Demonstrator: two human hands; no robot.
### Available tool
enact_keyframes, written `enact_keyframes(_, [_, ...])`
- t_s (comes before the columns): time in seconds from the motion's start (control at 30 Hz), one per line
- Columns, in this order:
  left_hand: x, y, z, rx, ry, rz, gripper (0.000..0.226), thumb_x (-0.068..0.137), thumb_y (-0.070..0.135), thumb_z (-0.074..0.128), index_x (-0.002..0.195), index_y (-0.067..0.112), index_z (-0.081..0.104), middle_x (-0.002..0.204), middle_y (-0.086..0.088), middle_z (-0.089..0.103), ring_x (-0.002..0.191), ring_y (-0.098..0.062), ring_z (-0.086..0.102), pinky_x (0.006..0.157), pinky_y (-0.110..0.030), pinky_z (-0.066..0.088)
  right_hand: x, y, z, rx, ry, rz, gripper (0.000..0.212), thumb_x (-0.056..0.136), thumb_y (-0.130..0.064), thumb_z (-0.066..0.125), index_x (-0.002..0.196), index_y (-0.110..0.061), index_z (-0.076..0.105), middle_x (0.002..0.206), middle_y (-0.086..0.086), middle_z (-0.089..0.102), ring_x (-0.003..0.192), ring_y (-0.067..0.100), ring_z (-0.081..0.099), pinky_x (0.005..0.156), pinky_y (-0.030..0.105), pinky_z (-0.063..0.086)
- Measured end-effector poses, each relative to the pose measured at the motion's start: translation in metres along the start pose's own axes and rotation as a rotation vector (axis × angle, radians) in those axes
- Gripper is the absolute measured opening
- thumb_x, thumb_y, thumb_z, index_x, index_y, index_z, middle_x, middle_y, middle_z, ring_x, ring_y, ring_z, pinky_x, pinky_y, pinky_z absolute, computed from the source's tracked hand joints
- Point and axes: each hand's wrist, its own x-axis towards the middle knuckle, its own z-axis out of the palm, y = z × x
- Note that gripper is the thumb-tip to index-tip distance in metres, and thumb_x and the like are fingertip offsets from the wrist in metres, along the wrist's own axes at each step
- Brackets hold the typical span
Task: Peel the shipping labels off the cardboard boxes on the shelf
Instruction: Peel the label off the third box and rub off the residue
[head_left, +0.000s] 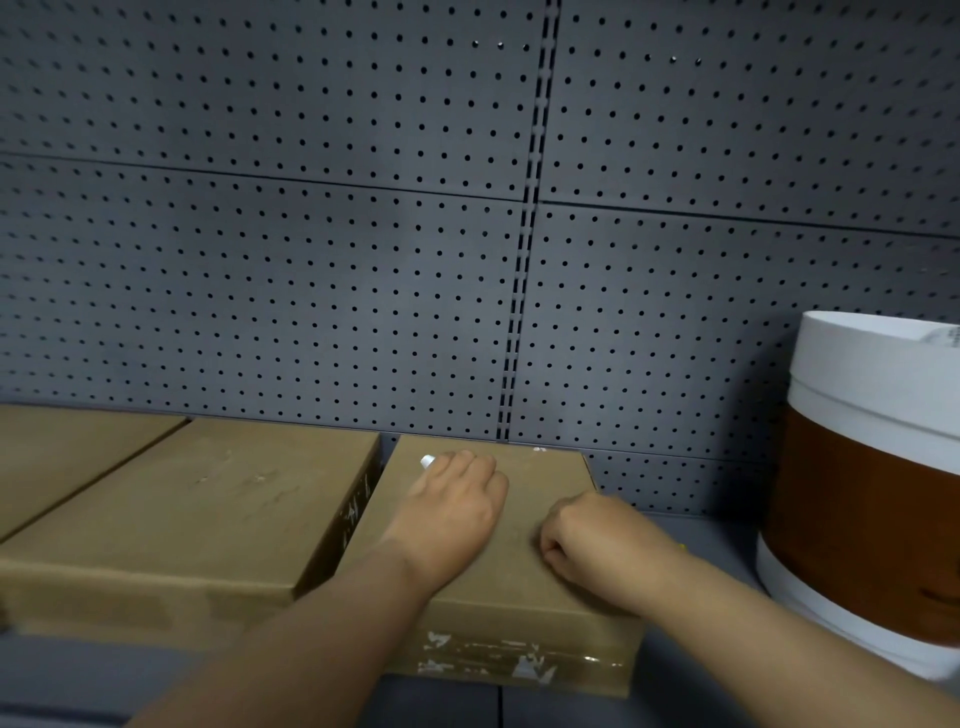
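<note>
**Two hands on the right-hand box, shelf seen from the head camera**

I take the right-hand box (524, 525) as my landmark. It lies flat on the grey shelf (691, 670), its near edge close to the shelf front and its far edge just short of the pegboard back wall (363, 260). To its left a narrow dark gap separates it from the middle box (208, 499); beyond that lies a third box (62, 447), touching the middle one along a seam. I count three cardboard boxes. To the right of the landmark a strip of bare shelf lies open, ending at one white-and-brown roll (872, 493) standing upright.

My left hand (452, 509) lies palm down on the landmark's top, fingers curled toward the far left corner, where a small white scrap (427, 461) shows at the fingertips; I cannot tell whether the fingers pinch it. My right hand (597, 545) rests on the top near the right edge, fingers curled under in a fist; whether it holds anything is hidden. Torn white label remnants (519, 662) cling under tape to the landmark's front face, below both hands.
</note>
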Motion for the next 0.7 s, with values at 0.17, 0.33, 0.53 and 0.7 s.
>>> enact_keyframes(0.17, [-0.002, 0.0, 0.0, -0.003, 0.027, -0.015, 0.035, 0.046, 0.008, 0.082, 0.076, 0.014, 0.065, 0.077, -0.005, 0.062, 0.07, -0.022, 0.06, 0.067, -0.031, 0.052, -0.003, 0.005, 0.002, 0.169, 0.076, 0.037, 0.021, 0.087, -0.018, 0.049, 0.088, -0.015, 0.069, 0.099, 0.004, 0.069, 0.092, 0.022, 0.062, 0.084, 0.034, 0.05])
enact_keyframes(0.33, [-0.004, -0.001, 0.001, -0.019, 0.065, -0.045, 0.039, 0.048, 0.008, 0.083, 0.082, 0.014, 0.067, 0.081, -0.005, 0.063, 0.073, -0.021, 0.06, 0.068, -0.032, 0.052, -0.009, 0.016, -0.004, 0.411, 0.023, 0.098, 0.015, 0.083, -0.03, 0.064, 0.091, -0.023, 0.074, 0.098, -0.006, 0.073, 0.09, 0.01, 0.064, 0.086, 0.029, 0.05])
enact_keyframes(0.53, [-0.004, 0.0, 0.002, 0.004, 0.108, -0.043, 0.037, 0.049, 0.011, 0.084, 0.082, 0.014, 0.067, 0.082, -0.004, 0.064, 0.074, -0.021, 0.06, 0.068, -0.032, 0.051, -0.005, 0.005, -0.005, 0.182, 0.025, 0.037, 0.019, 0.086, -0.027, 0.057, 0.095, -0.02, 0.073, 0.102, -0.002, 0.072, 0.095, 0.017, 0.062, 0.089, 0.032, 0.049])
enact_keyframes(0.7, [-0.004, 0.001, 0.001, 0.003, 0.133, -0.031, 0.04, 0.049, 0.008, 0.083, 0.085, 0.013, 0.067, 0.084, -0.006, 0.064, 0.076, -0.022, 0.06, 0.071, -0.032, 0.051, -0.002, 0.001, -0.003, 0.074, -0.005, 0.034, 0.022, 0.086, -0.019, 0.051, 0.091, -0.014, 0.072, 0.098, 0.009, 0.07, 0.091, 0.028, 0.063, 0.084, 0.038, 0.052])
